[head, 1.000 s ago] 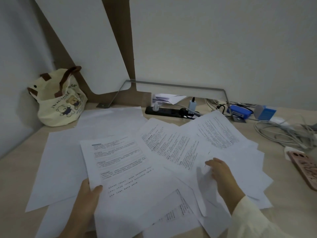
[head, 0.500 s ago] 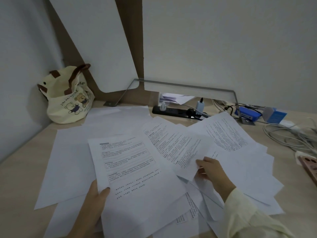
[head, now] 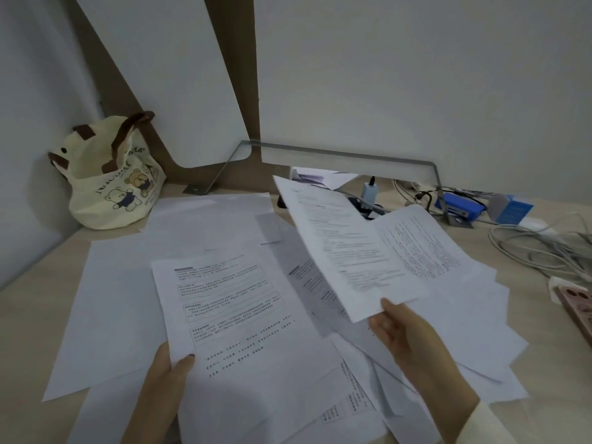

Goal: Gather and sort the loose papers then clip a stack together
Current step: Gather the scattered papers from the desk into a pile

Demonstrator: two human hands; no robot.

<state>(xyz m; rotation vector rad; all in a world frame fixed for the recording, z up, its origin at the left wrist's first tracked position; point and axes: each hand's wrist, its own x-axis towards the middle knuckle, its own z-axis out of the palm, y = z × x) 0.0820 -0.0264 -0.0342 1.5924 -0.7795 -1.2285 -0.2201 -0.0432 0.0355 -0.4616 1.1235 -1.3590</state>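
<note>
Bag (head: 109, 177): cream, bear print, brown handles; upper left of frame, slumped in the desk (head: 32, 315) corner against the wall.

Blank sheets (head: 112, 309): white, flat on the desk at left, overlapping, partly under the page.

Left hand (head: 166, 389): entered from the bottom edge, lower left of centre. Thumb lay on top of the page's near left corner, pinching it; the fingers beneath were hidden.

Page (head: 237, 315): centre of frame, white, black print in boxed blocks with loose lines below. Long axis ran from the bottom of the frame toward the wall, top leaning slightly left; print read upright to the viewer. It lay over other papers.

Pile (head: 464, 315): loose white papers fanned across centre and right, some printed, edges askew.

Sheet (head: 339, 251): right of centre, white, printed, held up above the pile. Long axis ran from lower right to upper left, its far corner pointing at the upper centre.

Right hand (head: 403, 334): lower right, cream sleeve (head: 487, 424) at the wrist. Thumb on top of the sheet's near edge, fingers curled beneath, gripping it.

Blue box (head: 461, 208): upper right, by the wall.

Cables (head: 544, 248): grey, coiled at far right.

Pink item (head: 576, 302): right edge, cut off; kind unclear.
</note>
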